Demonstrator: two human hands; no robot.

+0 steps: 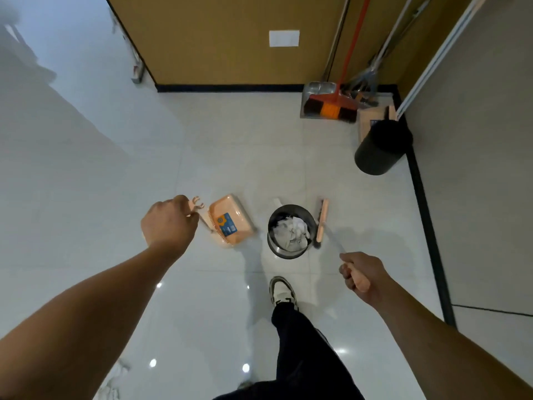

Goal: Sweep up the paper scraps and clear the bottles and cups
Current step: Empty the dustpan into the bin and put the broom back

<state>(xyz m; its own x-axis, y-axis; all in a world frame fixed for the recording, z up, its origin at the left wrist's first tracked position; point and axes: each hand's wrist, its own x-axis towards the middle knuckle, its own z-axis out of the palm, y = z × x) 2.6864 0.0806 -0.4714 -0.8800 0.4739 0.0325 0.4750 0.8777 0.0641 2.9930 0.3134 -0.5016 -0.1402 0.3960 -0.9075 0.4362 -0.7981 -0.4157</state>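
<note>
My left hand (168,223) grips the top of the handle of a peach dustpan (230,220), whose pan rests on the white tile floor left of a small black bin (291,230). White crumpled paper scraps (292,230) fill that bin. My right hand (360,274) grips the peach handle of a broom; its brush head (321,220) stands on the floor just right of the bin. More white scraps (112,376) lie on the floor at the lower left. No bottles or cups are in view.
A larger black bin (380,147) stands by the right wall. An orange broom with a grey dustpan (328,105) and other long-handled tools lean in the far right corner. My shoe (284,291) is just behind the small bin.
</note>
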